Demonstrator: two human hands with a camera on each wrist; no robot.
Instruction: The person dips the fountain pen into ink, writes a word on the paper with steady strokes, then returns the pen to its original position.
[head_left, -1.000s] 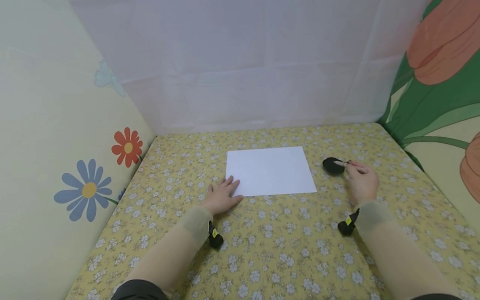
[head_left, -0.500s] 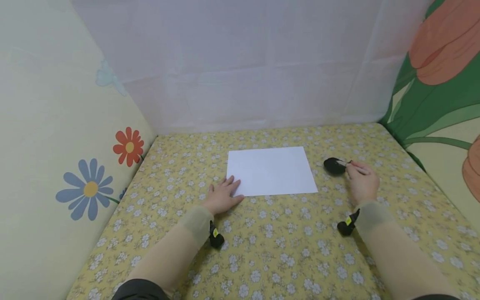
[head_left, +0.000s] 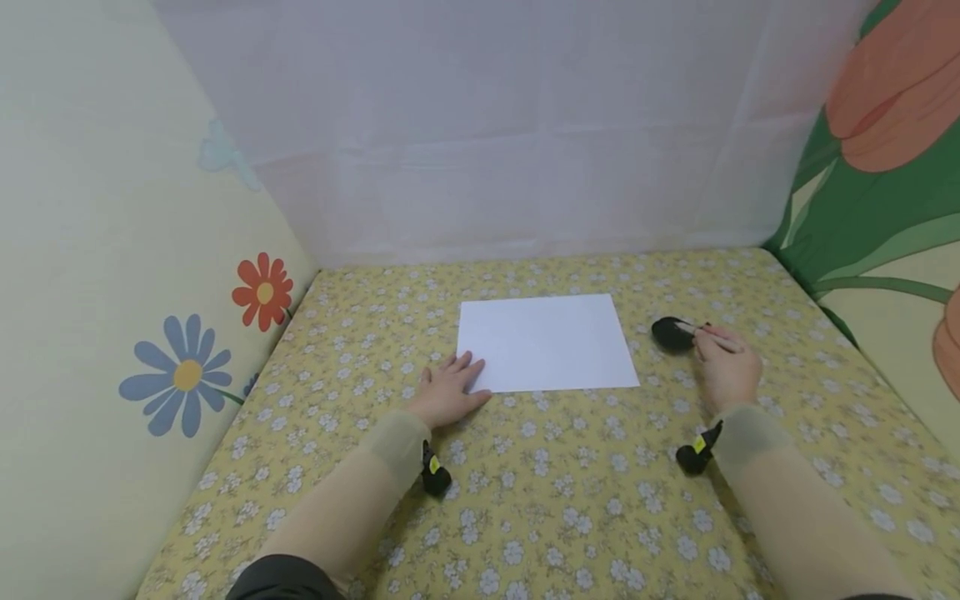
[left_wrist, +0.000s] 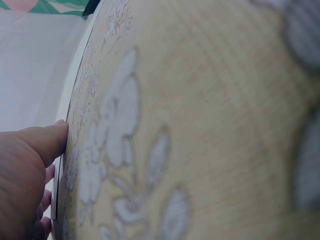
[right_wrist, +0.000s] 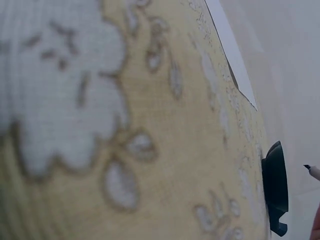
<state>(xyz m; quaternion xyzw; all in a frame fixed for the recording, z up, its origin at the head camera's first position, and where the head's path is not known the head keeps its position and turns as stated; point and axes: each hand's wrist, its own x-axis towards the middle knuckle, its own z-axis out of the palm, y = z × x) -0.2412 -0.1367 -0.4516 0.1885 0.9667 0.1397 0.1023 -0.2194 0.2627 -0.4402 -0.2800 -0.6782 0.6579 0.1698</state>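
With the fingers of my right hand [head_left: 728, 372] I pinch a slim writing tool [head_left: 727, 342], while those of my left hand [head_left: 447, 393] lie spread over the near left corner of a white paper [head_left: 551, 342]; the tool should be light and stiff, its pointed dark tip the delicate part, so I reckon the shaft is the place to grip; the paper should be light, bendable and easily creased, apt to slide, so flat pressure at a corner suits it; the tip hangs above a small black dish [right_wrist: 275, 185], apart from it; the paper lies flat toward the far edge of the counter [head_left: 555, 500], and the dish sits beyond its right side, toward the far right corner.
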